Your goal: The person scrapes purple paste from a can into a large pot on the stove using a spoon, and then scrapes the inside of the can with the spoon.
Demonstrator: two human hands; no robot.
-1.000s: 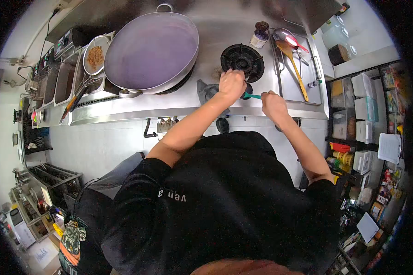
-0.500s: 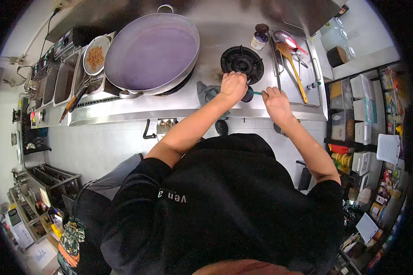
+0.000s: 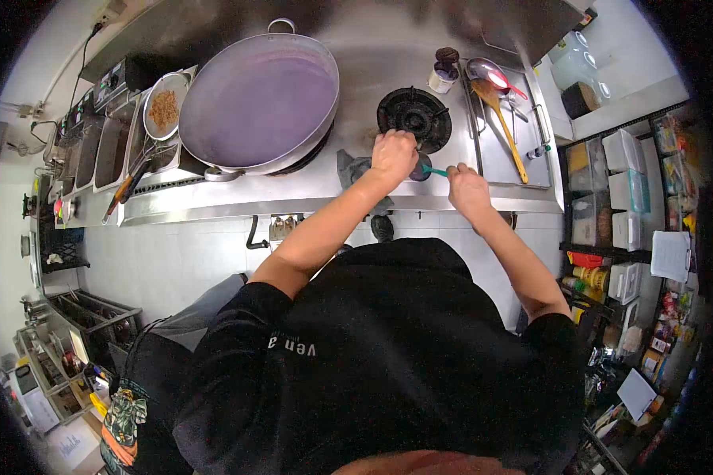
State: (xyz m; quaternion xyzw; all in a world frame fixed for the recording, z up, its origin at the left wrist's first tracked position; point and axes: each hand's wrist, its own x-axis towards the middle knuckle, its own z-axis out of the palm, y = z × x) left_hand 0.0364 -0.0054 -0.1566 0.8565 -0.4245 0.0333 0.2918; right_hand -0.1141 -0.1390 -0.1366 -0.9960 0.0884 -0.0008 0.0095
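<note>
Green tool (image 3: 436,170), in right hand (image 3: 468,188), pointing toward left hand (image 3: 394,160)

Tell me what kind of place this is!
It looks like a kitchen, perhaps a restaurant's. You can see a very big pan, a black burner and a wooden spoon.

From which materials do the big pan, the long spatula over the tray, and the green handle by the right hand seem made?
Big pan: metal, softly polished, by its grey sheen. Long spatula: probably wood, smooth, given its yellow-brown colour. Green handle: perhaps plastic, for its even colour; finish too small to judge.
</note>
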